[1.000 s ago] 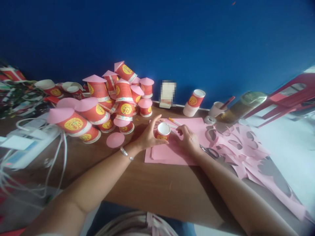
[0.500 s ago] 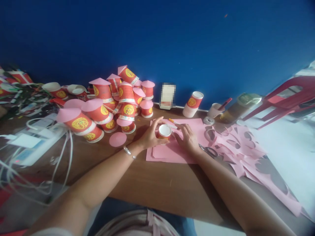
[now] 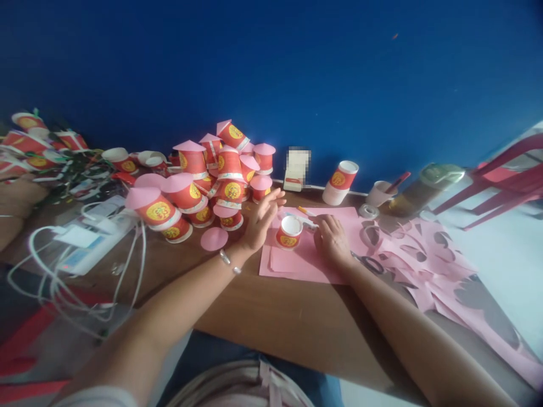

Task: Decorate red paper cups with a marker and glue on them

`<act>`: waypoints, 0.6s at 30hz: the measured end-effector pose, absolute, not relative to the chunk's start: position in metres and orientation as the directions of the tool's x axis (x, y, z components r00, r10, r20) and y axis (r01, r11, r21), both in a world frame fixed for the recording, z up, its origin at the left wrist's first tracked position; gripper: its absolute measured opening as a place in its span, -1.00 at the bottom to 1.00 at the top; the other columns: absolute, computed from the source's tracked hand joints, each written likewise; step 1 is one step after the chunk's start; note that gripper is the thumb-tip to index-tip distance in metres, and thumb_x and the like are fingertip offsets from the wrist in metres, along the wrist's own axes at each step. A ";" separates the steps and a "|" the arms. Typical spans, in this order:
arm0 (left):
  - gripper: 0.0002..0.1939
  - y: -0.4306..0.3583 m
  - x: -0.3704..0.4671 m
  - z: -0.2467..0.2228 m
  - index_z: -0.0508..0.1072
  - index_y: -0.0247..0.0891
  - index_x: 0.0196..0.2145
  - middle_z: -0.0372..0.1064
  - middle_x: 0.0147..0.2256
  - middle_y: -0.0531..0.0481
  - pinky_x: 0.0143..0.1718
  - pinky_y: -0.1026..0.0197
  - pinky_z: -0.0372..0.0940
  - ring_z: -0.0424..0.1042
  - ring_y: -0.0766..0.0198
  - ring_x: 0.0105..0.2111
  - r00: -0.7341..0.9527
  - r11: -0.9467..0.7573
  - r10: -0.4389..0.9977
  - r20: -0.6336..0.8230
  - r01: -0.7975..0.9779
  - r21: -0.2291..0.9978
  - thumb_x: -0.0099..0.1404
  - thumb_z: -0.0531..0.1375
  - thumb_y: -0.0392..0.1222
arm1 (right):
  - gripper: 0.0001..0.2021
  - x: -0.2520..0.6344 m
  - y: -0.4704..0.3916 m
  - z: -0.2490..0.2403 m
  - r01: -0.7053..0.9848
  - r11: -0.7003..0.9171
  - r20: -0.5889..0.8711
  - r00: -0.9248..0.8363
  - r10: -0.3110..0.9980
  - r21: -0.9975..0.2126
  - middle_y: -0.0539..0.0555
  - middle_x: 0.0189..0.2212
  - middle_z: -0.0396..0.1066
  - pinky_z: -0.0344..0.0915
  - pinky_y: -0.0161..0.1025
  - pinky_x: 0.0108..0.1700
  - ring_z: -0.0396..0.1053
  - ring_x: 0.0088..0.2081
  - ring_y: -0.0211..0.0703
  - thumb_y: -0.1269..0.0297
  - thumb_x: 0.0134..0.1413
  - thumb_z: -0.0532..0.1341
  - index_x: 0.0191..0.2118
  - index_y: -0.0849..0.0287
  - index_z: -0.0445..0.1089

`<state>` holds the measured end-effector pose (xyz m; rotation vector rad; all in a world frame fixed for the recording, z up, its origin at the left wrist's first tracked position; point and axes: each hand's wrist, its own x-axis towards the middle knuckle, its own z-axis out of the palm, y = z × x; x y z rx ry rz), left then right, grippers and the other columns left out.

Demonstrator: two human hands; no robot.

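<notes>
A red paper cup with a white rim and yellow emblem [image 3: 289, 239] stands on pink paper sheets [image 3: 305, 269]. To its left my left hand [image 3: 262, 221] is raised with its fingers apart, holding nothing and clear of the cup. Just right of the cup my right hand [image 3: 332, 236] rests low over the paper, its fingers bent together beside a small white object [image 3: 309, 224]; whether they grip it I cannot make out. An orange pen [image 3: 302, 210] lies behind. Scissors [image 3: 370, 263] are by my right wrist. A pink paper disc [image 3: 214, 239] lies left of my left hand.
Several red cups with pink cone tops [image 3: 193, 195] are piled at the left. A power strip [image 3: 91, 243] with white cables lies nearer. Stacked cups [image 3: 340, 182], a tape roll [image 3: 368, 211], a bottle [image 3: 424, 186] and pink scraps [image 3: 428, 254] are at the right.
My left hand has let go of the cup and opened, lifting away to the left. The cup now stands on the paper. The camera view has shifted slightly left.
</notes>
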<state>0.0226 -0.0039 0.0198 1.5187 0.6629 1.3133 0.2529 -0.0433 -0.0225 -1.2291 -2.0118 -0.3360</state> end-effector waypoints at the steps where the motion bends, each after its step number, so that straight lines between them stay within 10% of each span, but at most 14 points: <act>1: -0.32 -0.004 0.022 0.026 0.29 -0.25 0.29 0.30 0.28 -0.31 0.28 -0.15 0.25 0.40 0.00 0.21 0.273 -0.295 0.892 0.362 -0.257 0.920 0.42 0.05 0.27 | -0.74 0.253 -0.044 -0.021 0.846 0.510 0.709 -0.264 0.653 -0.155 0.17 -0.22 0.45 0.29 -0.09 -0.18 0.35 -0.20 0.00 0.45 0.34 0.04 -0.01 0.20 0.44; 6: -0.24 -0.020 0.001 0.057 0.38 -0.30 0.24 0.30 0.31 -0.31 0.28 -0.16 0.28 0.35 -0.05 0.29 0.363 -0.045 0.919 0.156 -0.296 0.954 0.46 -0.12 0.35 | -0.61 0.255 -0.046 -0.021 0.866 0.484 0.698 -0.269 0.664 -0.127 0.05 -0.53 0.31 0.15 -0.19 -0.35 0.25 -0.43 -0.14 0.18 0.42 0.12 -0.50 0.12 0.34; 10: -0.42 -0.061 -0.045 0.053 0.35 -0.22 0.24 0.43 0.20 -0.26 0.25 -0.18 0.33 0.43 -0.05 0.22 0.322 -0.199 0.932 0.167 0.067 0.978 0.38 0.22 0.10 | -0.69 0.253 -0.046 -0.025 0.883 0.410 0.651 -0.175 0.738 -0.228 0.10 -0.35 0.42 0.14 -0.22 -0.43 0.32 -0.41 -0.14 0.14 0.43 0.06 -0.28 0.15 0.43; 14: -0.49 -0.096 -0.101 0.029 0.39 -0.18 0.18 0.46 0.16 -0.23 0.28 -0.24 0.28 0.42 -0.09 0.20 0.210 -0.434 0.886 0.414 0.691 0.578 0.32 0.29 -0.06 | -0.68 0.250 -0.046 -0.030 0.862 0.414 0.630 -0.151 0.762 -0.294 0.10 -0.28 0.47 0.16 -0.24 -0.47 0.36 -0.46 -0.16 0.09 0.41 0.07 0.05 0.18 0.37; 18: -0.38 -0.094 -0.139 0.008 0.24 -0.27 0.29 0.38 0.20 -0.35 0.24 -0.27 0.30 0.39 -0.19 0.22 0.186 -0.353 0.882 0.434 0.871 0.343 0.35 0.25 -0.04 | -0.67 0.250 -0.046 -0.032 0.852 0.439 0.658 -0.159 0.736 -0.286 0.06 -0.38 0.49 0.18 -0.26 -0.46 0.41 -0.47 -0.15 0.13 0.40 0.06 0.09 0.19 0.36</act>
